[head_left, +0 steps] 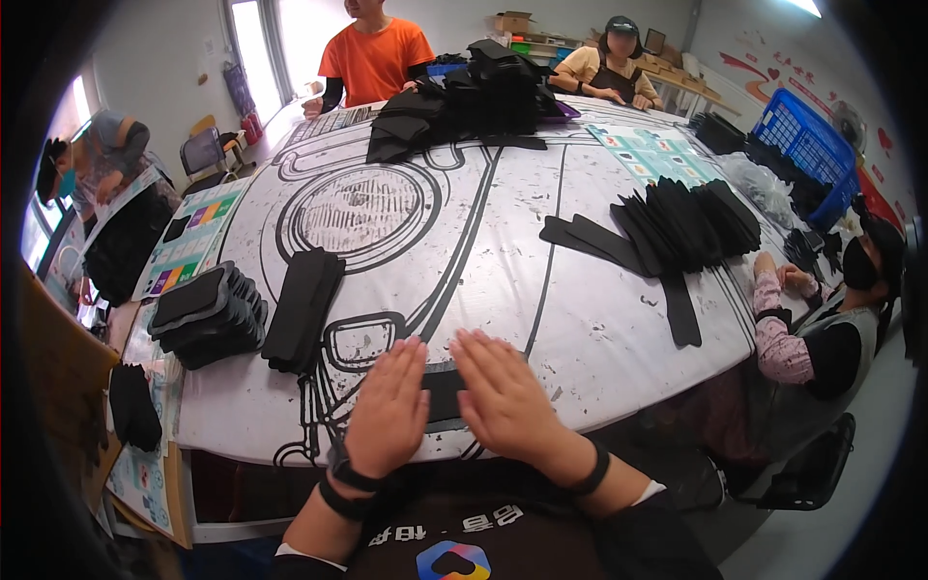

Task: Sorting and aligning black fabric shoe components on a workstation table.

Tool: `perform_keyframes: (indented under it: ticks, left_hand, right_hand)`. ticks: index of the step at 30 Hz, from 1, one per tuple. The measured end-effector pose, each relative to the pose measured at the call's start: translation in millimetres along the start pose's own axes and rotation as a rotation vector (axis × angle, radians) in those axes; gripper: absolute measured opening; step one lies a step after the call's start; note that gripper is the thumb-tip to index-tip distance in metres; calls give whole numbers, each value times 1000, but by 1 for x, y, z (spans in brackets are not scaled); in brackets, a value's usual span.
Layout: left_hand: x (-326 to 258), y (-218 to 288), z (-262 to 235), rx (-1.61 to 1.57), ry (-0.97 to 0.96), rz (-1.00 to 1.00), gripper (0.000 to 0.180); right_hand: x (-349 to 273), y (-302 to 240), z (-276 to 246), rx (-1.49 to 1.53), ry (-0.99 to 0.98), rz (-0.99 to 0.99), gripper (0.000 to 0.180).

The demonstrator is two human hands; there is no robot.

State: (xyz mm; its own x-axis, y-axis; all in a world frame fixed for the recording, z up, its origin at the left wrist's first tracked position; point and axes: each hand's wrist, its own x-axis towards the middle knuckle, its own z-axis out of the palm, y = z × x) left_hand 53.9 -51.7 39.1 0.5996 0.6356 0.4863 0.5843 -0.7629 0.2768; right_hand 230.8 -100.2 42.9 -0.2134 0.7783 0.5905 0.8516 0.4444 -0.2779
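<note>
A flat dark piece (445, 395) lies on the white, line-printed surface (599, 338), close to its near edge and right in front of the person, with grey bands along its far and near sides. Those sides run roughly left to right, so the piece appears to lie crosswise to the person, its long axis seemingly sideways; its ends are hidden by the hands, so which end leads cannot be told. The left hand (387, 406) covers the left part and the right hand (505, 398) the right part, both palms down. Each grip is open and flat, closed around nothing, with straight fingers held together and pointing away from the person, the fingertips leaning slightly toward each other. To the left, a stack of long black pieces (304, 309) points away from the person, its far end tipped a little rightward, just beside a pile of grey-edged black pads (208, 314). To the right, a fanned row of black strips (677, 227) spreads over the surface, and a single black strip (681, 311) points from it toward the near edge.
</note>
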Motion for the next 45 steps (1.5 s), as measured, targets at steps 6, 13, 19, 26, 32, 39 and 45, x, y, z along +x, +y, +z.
perform_keyframes:
  ticks: [6,13,19,26,32,39,45]
  left_hand:
    - [-21,-15,41,119,-295,63,53]
    - [-23,-19,29,89,-349,44,54]
    - [-25,-23,25,107,-359,26,54]
    - [-28,-24,23,89,-327,45,53]
    - [-33,-26,24,88,-298,58,52]
    - [-35,-27,26,152,-281,51,52]
    - [-33,-27,25,129,-284,50,51]
  right_hand:
    - [-26,18,56,-54,-313,39,53]
    - [-30,25,51,-98,-373,40,51]
    - [-32,33,45,-118,-369,44,50]
    - [-35,31,41,-131,-317,33,49]
    - [-40,33,44,-163,-347,21,51]
    - [-39,35,44,-165,-371,23,51]
    - [-38,36,44,-164,-322,10,50]
